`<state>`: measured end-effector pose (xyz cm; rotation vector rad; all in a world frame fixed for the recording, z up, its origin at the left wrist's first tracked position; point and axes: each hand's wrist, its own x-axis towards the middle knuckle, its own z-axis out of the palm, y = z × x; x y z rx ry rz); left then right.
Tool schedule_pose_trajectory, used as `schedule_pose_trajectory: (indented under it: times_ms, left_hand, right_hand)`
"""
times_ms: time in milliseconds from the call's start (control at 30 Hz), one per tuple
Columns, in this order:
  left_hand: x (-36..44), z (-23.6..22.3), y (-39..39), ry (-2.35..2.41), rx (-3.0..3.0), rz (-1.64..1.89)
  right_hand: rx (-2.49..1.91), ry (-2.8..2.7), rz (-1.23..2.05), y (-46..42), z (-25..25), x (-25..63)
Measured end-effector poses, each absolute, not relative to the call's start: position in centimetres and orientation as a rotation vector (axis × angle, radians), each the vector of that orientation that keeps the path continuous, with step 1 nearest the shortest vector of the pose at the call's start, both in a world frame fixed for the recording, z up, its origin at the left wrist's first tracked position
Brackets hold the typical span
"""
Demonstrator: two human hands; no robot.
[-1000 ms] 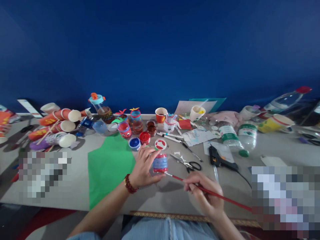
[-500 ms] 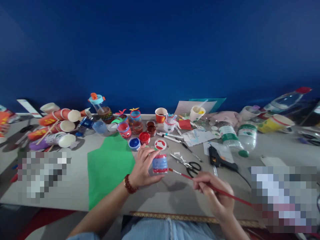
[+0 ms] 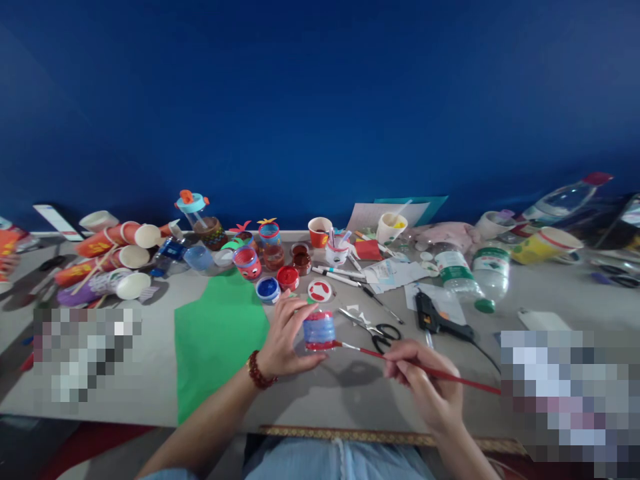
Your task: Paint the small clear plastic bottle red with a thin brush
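My left hand (image 3: 287, 337) holds a small clear plastic cup (image 3: 319, 329) between thumb and fingers, tilted on its side above the table. A blue band runs round its middle, with red bands at both ends. In my right hand (image 3: 427, 383) is a long red paintbrush (image 3: 367, 351), its tip touching the lower red band. Behind the cup lies a white lid (image 3: 319, 291) with red paint on it. Open jars of blue paint (image 3: 269, 289) and red paint (image 3: 288, 276) stand beyond my left fingers. Black-handled scissors (image 3: 383, 333) lie just past the brush.
Green paper (image 3: 220, 340) lies left of my hand. A hot glue gun (image 3: 435, 317) and green-labelled bottles (image 3: 493, 273) are on the right. Stacked paper cups (image 3: 120, 235) lie at left. Along the wall stand painted cups (image 3: 247, 264) and a marker holder (image 3: 337, 251).
The brush tip has moved left from just beside the cup onto its lower red band. My left hand keeps the cup in nearly the same place.
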<state>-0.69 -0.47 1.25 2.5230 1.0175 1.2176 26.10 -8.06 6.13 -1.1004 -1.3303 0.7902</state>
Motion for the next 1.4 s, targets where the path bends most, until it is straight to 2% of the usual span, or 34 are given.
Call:
schedule_pose_trajectory:
  times_ms: [367, 467, 633, 867, 1400]
  left_hand:
    - [-1.2, 0.5, -0.1, 0.904, 2.334, 1.321]
    - [-1.2, 0.1, 0.2, 0.825, 2.216, 1.350]
    - [-1.0, -0.8, 0.3, 0.756, 2.030, 1.306]
    - [-0.8, -1.1, 0.3, 0.661, 1.836, 1.206]
    - [-1.1, -0.2, 0.6, 0.854, 2.449, 1.062]
  right_hand:
    - [-1.011, -0.878, 0.823, -7.1, 5.8, 26.6]
    - [-1.055, -1.063, 0.780, -6.4, 5.0, 26.2]
    - [-1.012, -1.690, 0.751, -4.6, 3.6, 25.0]
    - [-0.985, -1.932, 0.715, -2.8, 3.9, 23.9]
    - [-0.907, -2.227, 0.410, -1.7, 4.4, 25.0]
